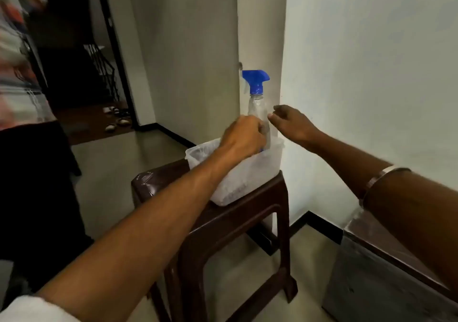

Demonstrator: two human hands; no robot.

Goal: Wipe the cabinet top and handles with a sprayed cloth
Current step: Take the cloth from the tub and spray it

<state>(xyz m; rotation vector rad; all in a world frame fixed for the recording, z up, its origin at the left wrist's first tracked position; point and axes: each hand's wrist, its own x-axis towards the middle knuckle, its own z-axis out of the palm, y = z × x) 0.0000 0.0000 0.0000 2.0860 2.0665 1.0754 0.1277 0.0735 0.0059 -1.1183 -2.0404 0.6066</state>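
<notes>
A clear spray bottle (pixel 257 106) with a blue trigger head stands upright in a translucent white plastic tub (pixel 198 155). My left hand (pixel 244 135) is closed around the bottle's lower body, inside the tub's rim. Just right of the bottle hovers my right hand (pixel 292 123), fingers apart, holding nothing, its thumb close to the bottle's neck. The cabinet (pixel 386 267), grey with a brown top, shows at the lower right under my right forearm. No cloth is visible.
The tub sits on a dark brown plastic stool (pixel 223 222) pushed against a white wall corner. A dark doorway with shoes on the floor lies at the back left. A blurred person stands at the far left edge.
</notes>
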